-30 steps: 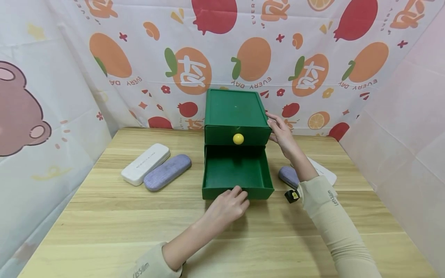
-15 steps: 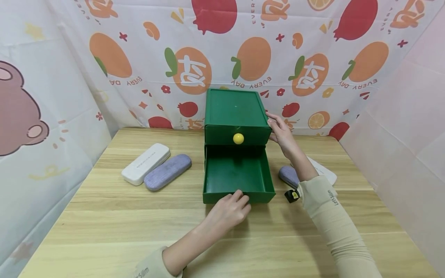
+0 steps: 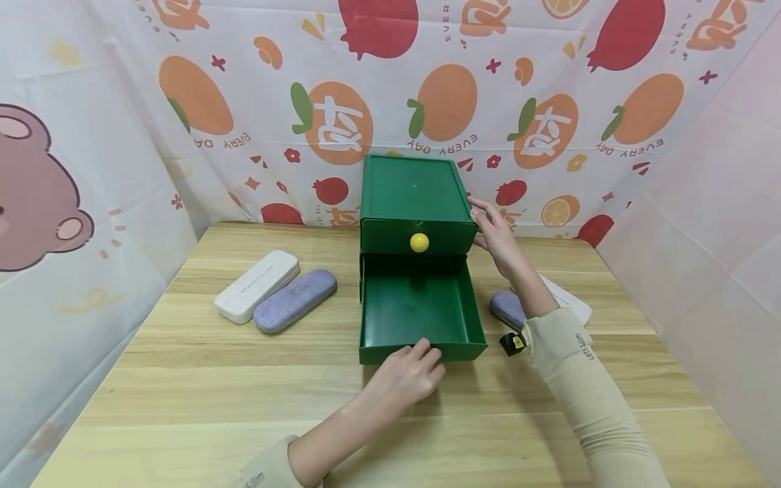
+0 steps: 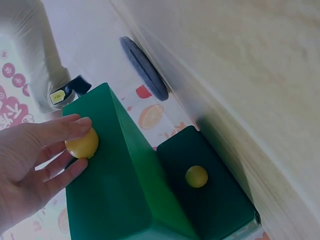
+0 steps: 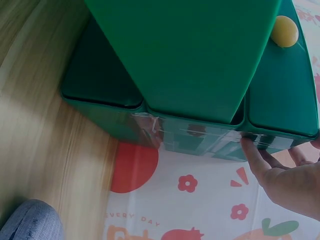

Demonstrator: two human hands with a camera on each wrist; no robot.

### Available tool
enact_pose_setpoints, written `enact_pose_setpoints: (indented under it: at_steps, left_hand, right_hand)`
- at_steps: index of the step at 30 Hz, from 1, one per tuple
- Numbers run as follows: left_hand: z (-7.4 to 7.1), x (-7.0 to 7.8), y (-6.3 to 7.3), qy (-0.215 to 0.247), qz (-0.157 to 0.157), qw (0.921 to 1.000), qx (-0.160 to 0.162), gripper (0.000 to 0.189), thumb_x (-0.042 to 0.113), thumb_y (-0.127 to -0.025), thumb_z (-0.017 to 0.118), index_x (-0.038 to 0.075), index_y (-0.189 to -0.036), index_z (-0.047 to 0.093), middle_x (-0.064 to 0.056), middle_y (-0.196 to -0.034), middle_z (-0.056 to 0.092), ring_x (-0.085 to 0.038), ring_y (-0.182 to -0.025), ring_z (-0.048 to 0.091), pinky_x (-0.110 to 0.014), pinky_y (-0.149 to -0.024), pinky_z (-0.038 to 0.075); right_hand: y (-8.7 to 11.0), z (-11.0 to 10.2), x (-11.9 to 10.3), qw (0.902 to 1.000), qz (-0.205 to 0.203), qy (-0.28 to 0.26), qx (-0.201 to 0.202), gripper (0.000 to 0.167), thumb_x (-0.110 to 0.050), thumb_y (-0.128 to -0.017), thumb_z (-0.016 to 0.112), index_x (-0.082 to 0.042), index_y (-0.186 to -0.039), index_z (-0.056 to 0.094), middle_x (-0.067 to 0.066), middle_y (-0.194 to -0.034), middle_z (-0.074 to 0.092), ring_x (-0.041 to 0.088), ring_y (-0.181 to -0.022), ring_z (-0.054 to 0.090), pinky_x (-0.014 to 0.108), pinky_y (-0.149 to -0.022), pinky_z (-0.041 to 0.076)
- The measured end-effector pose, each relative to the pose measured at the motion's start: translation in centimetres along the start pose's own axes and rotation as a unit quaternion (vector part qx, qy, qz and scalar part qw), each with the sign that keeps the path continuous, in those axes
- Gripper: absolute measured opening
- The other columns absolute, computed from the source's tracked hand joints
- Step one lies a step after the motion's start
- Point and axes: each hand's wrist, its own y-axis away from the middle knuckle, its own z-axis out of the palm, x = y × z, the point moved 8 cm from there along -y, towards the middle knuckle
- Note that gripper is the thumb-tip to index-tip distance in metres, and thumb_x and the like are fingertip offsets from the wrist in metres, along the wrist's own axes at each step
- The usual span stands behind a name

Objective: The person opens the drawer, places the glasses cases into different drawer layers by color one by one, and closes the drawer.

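Note:
A green drawer cabinet stands at the back middle of the table, its middle drawer pulled far out towards me. My left hand is at that drawer's front and pinches its round yellow knob between thumb and fingers, as the left wrist view shows. The top drawer, with its own yellow knob, is closed. Below the pulled drawer, the lowest drawer is closed too. My right hand rests with extended fingers against the cabinet's right side, near the top drawer.
Left of the cabinet, a white glasses case and a purple glasses case lie side by side. Another purple case and a white case are partly hidden by my right forearm. A printed cloth hangs right behind the cabinet.
The middle drawer has slid further out towards me, with my left hand moving along at its front. My right hand has stayed at the cabinet's side.

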Motion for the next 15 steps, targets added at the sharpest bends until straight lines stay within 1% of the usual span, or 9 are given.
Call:
enact_pose_setpoints:
  at_steps: [4,11,15]
  left_hand:
    - [0.06,-0.05,0.07,0.004,-0.003,0.9999,-0.011,0.015,0.003,-0.075,0.073,0.015,-0.071,0.064,0.0,-0.078,0.054,-0.014,-0.071,0.044,-0.016,-0.053,0.039]
    - [0.02,-0.25,0.17,0.007,-0.009,0.9999,-0.011,0.015,0.002,-0.073,0.073,0.015,-0.072,0.065,0.0,-0.081,0.056,-0.014,-0.073,0.046,-0.016,-0.054,0.04]
    - [0.03,-0.48,0.16,0.02,-0.014,0.9995,-0.02,0.015,0.002,-0.073,0.073,0.016,-0.075,0.067,0.001,-0.083,0.057,-0.013,-0.075,0.047,-0.016,-0.057,0.042]
  right_hand:
    - [-0.08,0.01,0.09,1.0,0.002,-0.001,0.0,0.047,-0.026,-0.1,0.037,-0.01,-0.144,0.029,0.015,-0.139,0.032,0.03,-0.12,0.04,0.049,-0.097,0.032]
    - [-0.08,-0.03,0.02,1.0,0.001,0.001,0.0,0.047,-0.027,-0.1,0.037,-0.011,-0.144,0.029,0.015,-0.139,0.032,0.03,-0.12,0.041,0.05,-0.097,0.032]
    - [-0.04,-0.03,-0.04,1.0,0.002,-0.002,0.0,0.047,-0.026,-0.1,0.037,-0.011,-0.144,0.029,0.015,-0.14,0.032,0.03,-0.119,0.041,0.051,-0.097,0.031]
